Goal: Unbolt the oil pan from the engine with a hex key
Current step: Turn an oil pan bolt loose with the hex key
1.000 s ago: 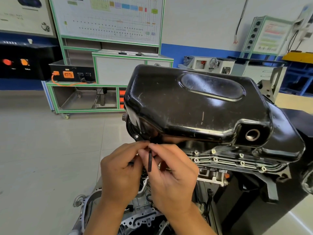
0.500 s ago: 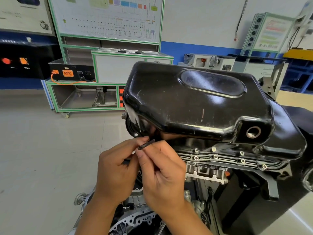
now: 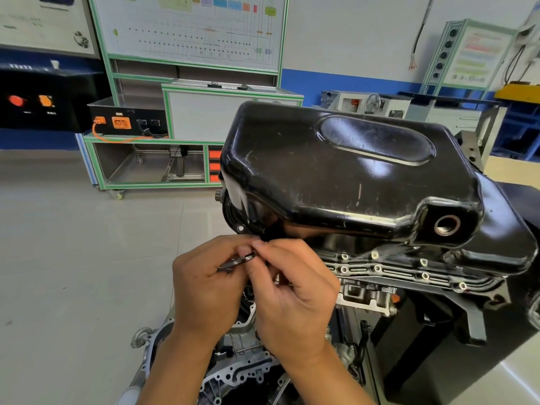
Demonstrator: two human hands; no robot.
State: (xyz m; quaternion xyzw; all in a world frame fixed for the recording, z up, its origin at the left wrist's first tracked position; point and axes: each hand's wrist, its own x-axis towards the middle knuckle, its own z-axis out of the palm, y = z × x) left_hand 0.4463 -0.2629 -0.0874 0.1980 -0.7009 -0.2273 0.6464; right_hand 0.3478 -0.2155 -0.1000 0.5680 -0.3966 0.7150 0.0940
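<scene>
A glossy black oil pan (image 3: 344,173) sits upside down on top of the engine (image 3: 368,293), with an open drain hole (image 3: 446,225) at its right end. Several bolts show along its flange (image 3: 377,268). Just below the pan's near left corner, my left hand (image 3: 204,290) and my right hand (image 3: 292,302) meet, both pinching a small black hex key (image 3: 238,260) that lies nearly level between the fingertips. The key's tip and the bolt under it are hidden by my fingers.
A green-framed trainer cart (image 3: 152,159) with an orange cable and a wiring board stands at the back left. More benches and a panel (image 3: 467,54) line the back right wall. The engine stand (image 3: 473,325) is at the right; tiled floor (image 3: 73,258) lies to the left.
The hex key has swung from upright to nearly level between my fingers, turning at the pan's corner. Both hands stayed at the same spot on the flange.
</scene>
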